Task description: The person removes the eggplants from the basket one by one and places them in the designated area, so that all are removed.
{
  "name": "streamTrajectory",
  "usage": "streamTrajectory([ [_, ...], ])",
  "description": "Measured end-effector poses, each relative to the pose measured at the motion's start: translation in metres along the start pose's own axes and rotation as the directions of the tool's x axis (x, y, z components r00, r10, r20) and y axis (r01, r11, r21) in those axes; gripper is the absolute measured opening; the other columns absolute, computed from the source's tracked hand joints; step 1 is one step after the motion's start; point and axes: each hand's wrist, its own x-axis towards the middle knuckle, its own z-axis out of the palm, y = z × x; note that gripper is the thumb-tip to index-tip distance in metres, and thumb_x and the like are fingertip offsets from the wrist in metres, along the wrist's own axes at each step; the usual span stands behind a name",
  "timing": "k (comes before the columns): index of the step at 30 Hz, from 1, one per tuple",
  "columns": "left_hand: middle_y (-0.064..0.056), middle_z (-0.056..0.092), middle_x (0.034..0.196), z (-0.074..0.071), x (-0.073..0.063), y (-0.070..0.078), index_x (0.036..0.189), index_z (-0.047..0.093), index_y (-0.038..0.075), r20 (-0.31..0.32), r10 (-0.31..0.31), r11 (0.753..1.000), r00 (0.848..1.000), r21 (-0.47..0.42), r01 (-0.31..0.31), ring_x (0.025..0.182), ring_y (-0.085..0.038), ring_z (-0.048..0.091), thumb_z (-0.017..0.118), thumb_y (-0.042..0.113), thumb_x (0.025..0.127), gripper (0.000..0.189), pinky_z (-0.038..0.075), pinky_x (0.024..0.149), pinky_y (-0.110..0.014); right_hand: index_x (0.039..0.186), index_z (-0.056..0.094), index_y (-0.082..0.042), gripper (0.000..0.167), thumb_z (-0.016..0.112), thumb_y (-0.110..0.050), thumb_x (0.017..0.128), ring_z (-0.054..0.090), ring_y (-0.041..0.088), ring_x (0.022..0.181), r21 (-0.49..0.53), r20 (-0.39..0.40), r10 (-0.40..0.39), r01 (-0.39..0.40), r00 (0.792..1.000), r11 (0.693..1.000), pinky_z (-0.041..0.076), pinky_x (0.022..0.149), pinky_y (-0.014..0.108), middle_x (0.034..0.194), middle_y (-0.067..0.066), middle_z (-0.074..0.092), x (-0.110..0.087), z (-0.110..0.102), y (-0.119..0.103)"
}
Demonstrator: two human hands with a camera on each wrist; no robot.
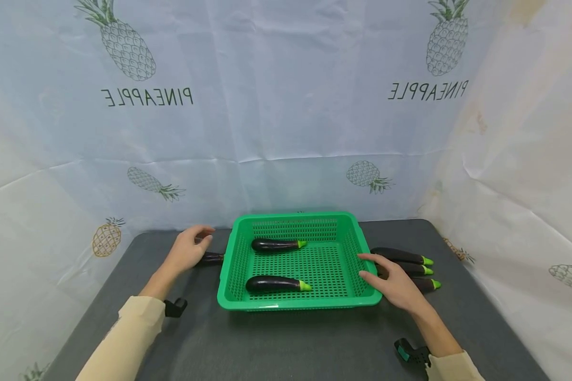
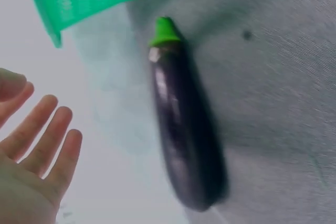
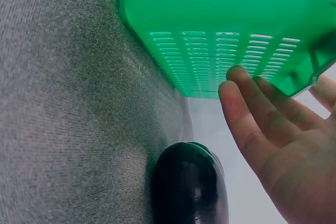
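A green plastic basket (image 1: 300, 305) holds two dark purple eggplants, one at the back (image 1: 274, 245) and one at the front (image 1: 271, 284). My left hand (image 1: 186, 251) is left of the basket, above another eggplant (image 2: 184, 124) that lies on the table and is partly hidden in the head view. Its fingers are loosely bent and hold nothing. My right hand (image 1: 393, 283) is at the basket's right rim. In the right wrist view its extended fingers (image 3: 252, 114) lie close along the basket's outer wall; whether they touch it is unclear.
Several eggplants (image 1: 402, 256) lie right of the basket, partly behind my right hand. The dark grey table (image 1: 276, 344) ends at a pale pineapple-print curtain (image 1: 286, 121) behind and at the sides.
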Motion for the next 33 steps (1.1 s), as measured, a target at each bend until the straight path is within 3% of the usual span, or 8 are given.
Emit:
streamTrajectory([
  [8,-0.022,0.063,0.126,-0.008,0.001,0.028,0.130,0.063,-0.001,-0.014,0.078,0.996,0.997,-0.047,-0.079,0.115,-0.039,0.060,0.054,0.014,0.107,0.029,0.049,0.097,-0.056,0.148,0.052,-0.012,0.048,0.063,-0.026,0.103,0.059,0.036,0.123,-0.008,-0.001,-0.002,0.002,1.000,1.000,0.055,0.086,0.038,0.150,0.018,0.049,0.001,0.000,0.001],
  [17,-0.019,0.063,0.125,-0.010,0.001,0.059,0.129,0.064,0.000,0.032,0.119,0.991,0.992,-0.072,-0.116,0.113,-0.037,0.060,0.057,0.014,0.106,0.028,0.049,0.098,-0.054,0.148,0.052,-0.014,0.049,0.063,-0.028,0.103,0.058,0.037,0.126,-0.007,-0.002,0.007,-0.007,1.000,1.000,0.055,0.088,0.042,0.150,0.018,0.048,0.002,0.000,0.001],
  [33,-0.011,0.063,0.124,0.011,-0.005,0.098,0.129,0.066,0.007,0.132,0.202,0.978,0.970,-0.077,-0.193,0.116,-0.032,0.059,0.062,0.019,0.104,0.028,0.050,0.096,-0.051,0.148,0.052,-0.013,0.048,0.063,-0.027,0.103,0.047,0.043,0.136,-0.002,-0.007,0.001,-0.001,1.000,1.000,0.050,0.094,0.055,0.151,0.018,0.048,0.001,0.000,0.002],
])
